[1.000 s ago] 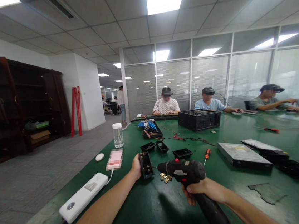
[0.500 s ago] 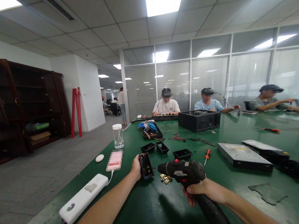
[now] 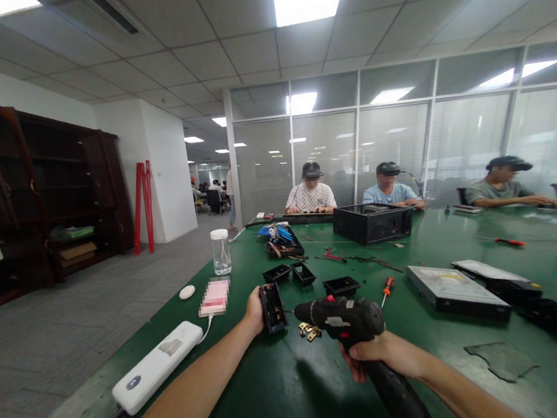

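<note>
The right hand (image 3: 368, 354) is wrapped around the grip of a black drill (image 3: 348, 316), held above the green table (image 3: 260, 399). The left hand (image 3: 254, 311) is clamped on the side of a small black housing (image 3: 272, 308), tilted with its open face toward the drill. The hands are apart, and the housing sits between the left hand and the drill's nose. The thin bit points at the housing's near right edge; whether it touches, I cannot tell.

On the left lies a white power strip (image 3: 158, 367), a white cable running from it to a blurred pink phone (image 3: 215, 297). On the right lies a thin, jagged dark-edged piece (image 3: 502, 361). Small brass parts (image 3: 310, 331) lie in a loose pile just beside the drill's nose.

Farther on are a metal drive (image 3: 456, 293), an orange screwdriver (image 3: 387, 290) and three more housings (image 3: 341, 286). A round white case (image 3: 187, 292) lies near the phone, with an upright lidded jar (image 3: 221, 252) beyond it.

Behind these, a black tray (image 3: 283, 245) holds blue wires, and a black metal case (image 3: 373, 224) stands to its right. Across the table sit three people (image 3: 312, 195) in dark caps.
</note>
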{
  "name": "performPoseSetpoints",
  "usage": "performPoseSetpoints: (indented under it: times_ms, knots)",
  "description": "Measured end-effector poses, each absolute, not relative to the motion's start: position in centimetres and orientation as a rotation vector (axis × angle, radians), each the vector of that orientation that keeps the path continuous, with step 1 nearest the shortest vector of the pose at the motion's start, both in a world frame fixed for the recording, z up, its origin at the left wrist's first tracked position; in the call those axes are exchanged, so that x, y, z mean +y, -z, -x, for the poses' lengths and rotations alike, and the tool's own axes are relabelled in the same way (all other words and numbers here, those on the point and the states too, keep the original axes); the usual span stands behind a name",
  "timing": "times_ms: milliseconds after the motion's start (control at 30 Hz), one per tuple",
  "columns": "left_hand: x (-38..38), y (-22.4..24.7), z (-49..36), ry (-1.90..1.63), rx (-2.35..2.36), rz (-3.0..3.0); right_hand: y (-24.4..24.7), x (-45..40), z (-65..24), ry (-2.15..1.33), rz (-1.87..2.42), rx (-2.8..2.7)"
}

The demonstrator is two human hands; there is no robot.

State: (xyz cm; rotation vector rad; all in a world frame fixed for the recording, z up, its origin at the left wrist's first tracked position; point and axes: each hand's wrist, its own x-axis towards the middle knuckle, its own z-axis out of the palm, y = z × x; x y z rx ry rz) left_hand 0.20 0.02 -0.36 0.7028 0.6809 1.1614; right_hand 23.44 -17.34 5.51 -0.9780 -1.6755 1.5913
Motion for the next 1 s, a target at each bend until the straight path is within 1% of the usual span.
performPoseSetpoints:
  times_ms: [1000]
  knots:
    - [-0.28, -0.11, -0.23, -1.143, 0.656, -0.633, -5.01, -17.12, -23.85, -1.616, 0.940, -1.635]
